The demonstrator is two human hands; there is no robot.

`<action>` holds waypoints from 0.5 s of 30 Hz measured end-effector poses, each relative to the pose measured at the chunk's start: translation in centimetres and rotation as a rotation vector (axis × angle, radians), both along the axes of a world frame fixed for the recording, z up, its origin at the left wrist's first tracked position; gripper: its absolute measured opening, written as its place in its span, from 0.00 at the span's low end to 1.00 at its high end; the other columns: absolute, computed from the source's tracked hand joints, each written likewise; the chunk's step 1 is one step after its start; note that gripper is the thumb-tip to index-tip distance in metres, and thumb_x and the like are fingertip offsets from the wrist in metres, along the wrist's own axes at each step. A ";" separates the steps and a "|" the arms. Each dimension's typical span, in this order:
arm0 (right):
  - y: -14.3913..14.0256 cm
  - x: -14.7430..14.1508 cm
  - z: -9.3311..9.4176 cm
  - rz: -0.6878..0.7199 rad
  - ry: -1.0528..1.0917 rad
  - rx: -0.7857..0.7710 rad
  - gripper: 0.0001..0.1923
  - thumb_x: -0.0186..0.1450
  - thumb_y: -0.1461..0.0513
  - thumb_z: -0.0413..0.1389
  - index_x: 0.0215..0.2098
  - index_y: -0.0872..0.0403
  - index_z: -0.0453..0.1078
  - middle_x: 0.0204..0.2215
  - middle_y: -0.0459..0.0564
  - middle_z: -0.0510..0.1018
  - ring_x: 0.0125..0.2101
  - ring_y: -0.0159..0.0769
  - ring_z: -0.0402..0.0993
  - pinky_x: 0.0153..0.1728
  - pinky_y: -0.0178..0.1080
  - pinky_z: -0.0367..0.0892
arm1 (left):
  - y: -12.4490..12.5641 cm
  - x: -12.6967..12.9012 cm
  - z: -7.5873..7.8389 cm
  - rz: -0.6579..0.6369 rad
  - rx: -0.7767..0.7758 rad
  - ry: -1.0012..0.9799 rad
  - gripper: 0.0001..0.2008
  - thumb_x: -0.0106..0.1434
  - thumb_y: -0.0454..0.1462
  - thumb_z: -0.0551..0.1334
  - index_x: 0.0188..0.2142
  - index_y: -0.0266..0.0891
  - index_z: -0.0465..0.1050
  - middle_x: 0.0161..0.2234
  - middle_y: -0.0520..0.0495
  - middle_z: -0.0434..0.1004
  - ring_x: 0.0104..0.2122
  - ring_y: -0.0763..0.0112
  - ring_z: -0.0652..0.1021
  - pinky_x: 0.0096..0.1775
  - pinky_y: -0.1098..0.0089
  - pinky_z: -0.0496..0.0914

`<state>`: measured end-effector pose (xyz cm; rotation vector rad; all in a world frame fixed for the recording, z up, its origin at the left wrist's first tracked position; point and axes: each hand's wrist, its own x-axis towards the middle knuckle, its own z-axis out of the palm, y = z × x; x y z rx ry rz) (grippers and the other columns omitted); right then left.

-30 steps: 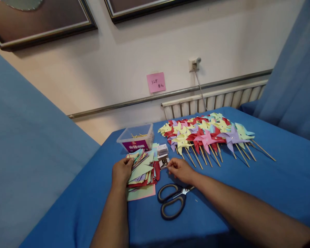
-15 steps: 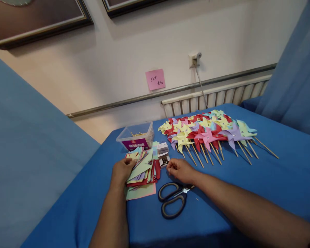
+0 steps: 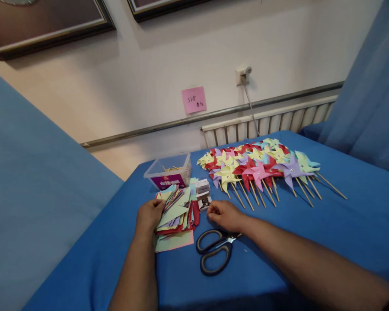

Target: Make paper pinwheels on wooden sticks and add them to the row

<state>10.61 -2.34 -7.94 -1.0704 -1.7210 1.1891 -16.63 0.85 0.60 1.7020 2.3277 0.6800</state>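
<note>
My left hand (image 3: 148, 216) grips the left edge of a fanned stack of coloured paper pieces (image 3: 176, 212) lying on the blue table cloth (image 3: 311, 233). My right hand (image 3: 225, 214) rests on the cloth with its fingertips pinched together, just right of a small open box of metal pins (image 3: 205, 200). Whether a pin sits between those fingers is too small to tell. Black-handled scissors (image 3: 214, 251) lie shut right below my right hand.
A heap of finished paper pinwheels on wooden sticks (image 3: 259, 166) spreads across the far middle of the table. A clear plastic tub (image 3: 168, 172) with sticks stands behind the paper stack. Behind are a radiator (image 3: 266, 123), a wall socket (image 3: 243, 75) and a pink note (image 3: 193, 99).
Both hands stay almost where they were, the left on the paper stack, the right by the pin box. Only the view has shifted slightly.
</note>
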 end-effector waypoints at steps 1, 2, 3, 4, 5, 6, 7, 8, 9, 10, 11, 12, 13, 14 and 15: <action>0.0 0.0 0.0 -0.001 0.001 -0.002 0.03 0.57 0.64 0.55 0.29 0.53 0.71 0.24 0.43 0.75 0.25 0.30 0.67 0.24 0.31 0.58 | 0.0 -0.1 0.0 0.026 0.022 0.007 0.13 0.59 0.43 0.60 0.34 0.39 0.80 0.33 0.43 0.83 0.34 0.58 0.79 0.35 0.67 0.67; 0.0 0.0 0.1 -0.003 0.004 -0.004 0.03 0.57 0.64 0.55 0.29 0.53 0.71 0.24 0.43 0.75 0.25 0.30 0.67 0.24 0.31 0.57 | 0.0 -0.2 -0.1 0.060 0.051 0.004 0.14 0.59 0.44 0.59 0.35 0.39 0.80 0.33 0.42 0.83 0.34 0.58 0.79 0.34 0.66 0.67; 0.0 0.0 0.1 -0.005 0.008 -0.007 0.03 0.57 0.64 0.55 0.29 0.52 0.71 0.24 0.43 0.75 0.25 0.30 0.67 0.24 0.31 0.57 | 0.0 -0.3 -0.1 0.100 0.091 -0.014 0.14 0.59 0.44 0.59 0.35 0.38 0.79 0.34 0.42 0.82 0.34 0.58 0.79 0.34 0.66 0.67; 0.0 0.0 0.2 -0.007 0.012 -0.011 0.03 0.57 0.64 0.55 0.29 0.52 0.71 0.23 0.43 0.74 0.24 0.30 0.67 0.24 0.31 0.57 | 0.0 -0.5 -0.1 0.145 0.145 -0.048 0.15 0.59 0.45 0.59 0.36 0.38 0.79 0.34 0.43 0.82 0.33 0.58 0.79 0.34 0.66 0.67; -0.1 0.0 0.3 -0.009 0.018 -0.015 0.03 0.57 0.64 0.55 0.29 0.52 0.71 0.23 0.43 0.74 0.24 0.29 0.66 0.24 0.31 0.57 | 0.0 -0.5 -0.1 0.191 0.212 -0.094 0.15 0.58 0.45 0.60 0.37 0.38 0.78 0.34 0.43 0.82 0.33 0.59 0.79 0.34 0.66 0.68; -0.1 -0.1 0.4 -0.012 0.025 -0.018 0.03 0.58 0.64 0.55 0.29 0.52 0.71 0.23 0.43 0.74 0.24 0.29 0.66 0.24 0.31 0.57 | 0.0 -0.6 0.0 0.237 0.292 -0.146 0.16 0.58 0.45 0.60 0.38 0.37 0.78 0.35 0.44 0.81 0.34 0.59 0.78 0.35 0.66 0.69; -0.2 -0.1 0.5 -0.016 0.033 -0.021 0.03 0.58 0.64 0.55 0.28 0.52 0.70 0.23 0.43 0.74 0.24 0.29 0.67 0.24 0.31 0.58 | -0.1 -0.5 0.1 0.281 0.381 -0.199 0.17 0.58 0.45 0.60 0.40 0.36 0.77 0.36 0.44 0.81 0.34 0.60 0.78 0.36 0.66 0.70; -0.3 -0.1 0.6 -0.020 0.039 -0.021 0.03 0.58 0.64 0.54 0.29 0.52 0.70 0.23 0.43 0.75 0.24 0.29 0.67 0.24 0.31 0.59 | -0.2 -0.2 0.4 0.321 0.474 -0.251 0.18 0.58 0.46 0.60 0.42 0.35 0.76 0.37 0.43 0.80 0.35 0.61 0.78 0.36 0.66 0.70; -0.3 -0.2 0.8 -0.024 0.049 -0.026 0.03 0.59 0.64 0.54 0.29 0.52 0.70 0.23 0.43 0.75 0.24 0.29 0.67 0.25 0.31 0.59 | -0.3 0.2 0.7 0.358 0.568 -0.300 0.20 0.58 0.46 0.60 0.43 0.34 0.75 0.38 0.43 0.80 0.35 0.61 0.78 0.37 0.67 0.71; -0.4 -0.2 0.9 -0.030 0.065 -0.036 0.03 0.60 0.62 0.54 0.29 0.52 0.69 0.23 0.43 0.75 0.23 0.29 0.67 0.24 0.31 0.60 | -0.4 0.7 1.2 0.382 0.653 -0.358 0.22 0.58 0.47 0.59 0.45 0.33 0.74 0.39 0.42 0.79 0.35 0.62 0.78 0.37 0.67 0.72; -0.4 -0.3 1.1 -0.038 0.091 -0.051 0.04 0.61 0.61 0.54 0.28 0.52 0.68 0.23 0.43 0.75 0.22 0.29 0.66 0.24 0.32 0.60 | -0.6 1.5 1.7 0.384 0.726 -0.425 0.23 0.59 0.47 0.59 0.46 0.32 0.72 0.39 0.41 0.79 0.36 0.63 0.78 0.37 0.67 0.72; -0.4 -0.3 1.4 -0.045 0.127 -0.065 0.06 0.61 0.59 0.55 0.28 0.52 0.68 0.23 0.43 0.75 0.21 0.29 0.66 0.23 0.32 0.60 | -0.9 2.6 2.4 0.367 0.795 -0.499 0.23 0.59 0.47 0.59 0.47 0.32 0.71 0.40 0.41 0.79 0.36 0.64 0.78 0.38 0.67 0.73; -0.3 -0.2 1.7 -0.050 0.173 -0.079 0.08 0.61 0.57 0.56 0.27 0.52 0.67 0.22 0.42 0.74 0.20 0.29 0.65 0.22 0.32 0.60 | -1.1 3.8 3.0 0.339 0.846 -0.601 0.23 0.57 0.46 0.61 0.47 0.32 0.71 0.40 0.41 0.79 0.35 0.65 0.78 0.39 0.66 0.73; -0.2 -0.1 2.0 -0.054 0.229 -0.088 0.11 0.61 0.55 0.57 0.26 0.52 0.67 0.22 0.42 0.74 0.19 0.28 0.65 0.22 0.32 0.60 | -1.4 5.2 3.5 0.281 0.869 -0.732 0.22 0.56 0.45 0.63 0.46 0.32 0.71 0.40 0.41 0.79 0.35 0.66 0.79 0.40 0.66 0.74; -0.1 0.2 2.4 -0.056 0.295 -0.099 0.13 0.61 0.52 0.58 0.27 0.53 0.68 0.22 0.42 0.74 0.18 0.28 0.65 0.22 0.33 0.60 | -1.6 6.8 3.9 0.196 0.849 -0.873 0.22 0.54 0.44 0.64 0.46 0.33 0.71 0.40 0.42 0.79 0.34 0.67 0.79 0.40 0.65 0.74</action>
